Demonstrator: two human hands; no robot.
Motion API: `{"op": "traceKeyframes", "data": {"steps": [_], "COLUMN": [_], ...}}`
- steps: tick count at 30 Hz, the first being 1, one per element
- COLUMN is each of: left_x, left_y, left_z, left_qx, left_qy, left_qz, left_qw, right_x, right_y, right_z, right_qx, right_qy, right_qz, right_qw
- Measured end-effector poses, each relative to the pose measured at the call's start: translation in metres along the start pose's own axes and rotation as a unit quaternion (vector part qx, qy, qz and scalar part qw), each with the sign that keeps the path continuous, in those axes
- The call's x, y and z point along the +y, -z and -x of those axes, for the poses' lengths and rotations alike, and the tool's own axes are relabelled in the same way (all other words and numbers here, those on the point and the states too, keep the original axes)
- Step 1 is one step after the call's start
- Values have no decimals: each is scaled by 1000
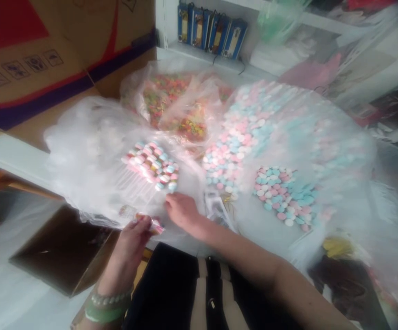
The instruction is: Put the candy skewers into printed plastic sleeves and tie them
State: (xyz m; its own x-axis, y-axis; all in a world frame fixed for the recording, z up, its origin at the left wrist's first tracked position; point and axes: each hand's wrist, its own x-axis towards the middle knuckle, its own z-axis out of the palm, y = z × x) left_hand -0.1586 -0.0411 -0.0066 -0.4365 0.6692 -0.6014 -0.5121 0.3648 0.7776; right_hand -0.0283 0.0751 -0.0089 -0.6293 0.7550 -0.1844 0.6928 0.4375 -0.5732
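Note:
My left hand (135, 238) pinches a small clear plastic packet (157, 226) with pink and red showing in it, near the table's front edge. Just to its right, my right hand (184, 211) is closed, its fingertips curled; whatever they hold, if anything, is hidden. Beyond both hands, a pile of rows of pink, white and light blue pieces (154, 160) lies on clear plastic, with thin white sticks or strips (133, 185) running from it. To the right, loose pastel discs (284, 195) in the same colours lie in a large clear bag (339, 151).
Behind the piles sits a clear bag of small red, orange and green pieces (171, 98). A big printed carton (68, 55) stands at the back left. Blue binders (209, 32) fill part of a white shelf. An open brown box (61, 247) is below, left.

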Motion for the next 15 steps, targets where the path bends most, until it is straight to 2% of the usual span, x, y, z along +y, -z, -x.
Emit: {"op": "traceKeyframes", "data": {"steps": [4, 7, 9, 11, 15], "left_x": [-7, -8, -6, -4, 2], "left_y": [-7, -22, -34, -43, -52], "left_z": [-3, -4, -4, -3, -1], "left_qx": [4, -11, -26, -27, -11], "left_qy": [5, -10, -17, -26, -32], "left_qz": [49, 56, 69, 76, 71], "left_qw": [999, 998, 997, 996, 997], "right_x": [27, 45, 51, 53, 49], "right_y": [5, 14, 22, 31, 46], "right_z": [21, 27, 26, 24, 37], "right_qx": [88, 148, 137, 101, 42], "right_qy": [-82, -184, -243, -265, -245], "right_qz": [-56, -204, -332, -423, -494], "right_qw": [991, 950, 901, 861, 833]}}
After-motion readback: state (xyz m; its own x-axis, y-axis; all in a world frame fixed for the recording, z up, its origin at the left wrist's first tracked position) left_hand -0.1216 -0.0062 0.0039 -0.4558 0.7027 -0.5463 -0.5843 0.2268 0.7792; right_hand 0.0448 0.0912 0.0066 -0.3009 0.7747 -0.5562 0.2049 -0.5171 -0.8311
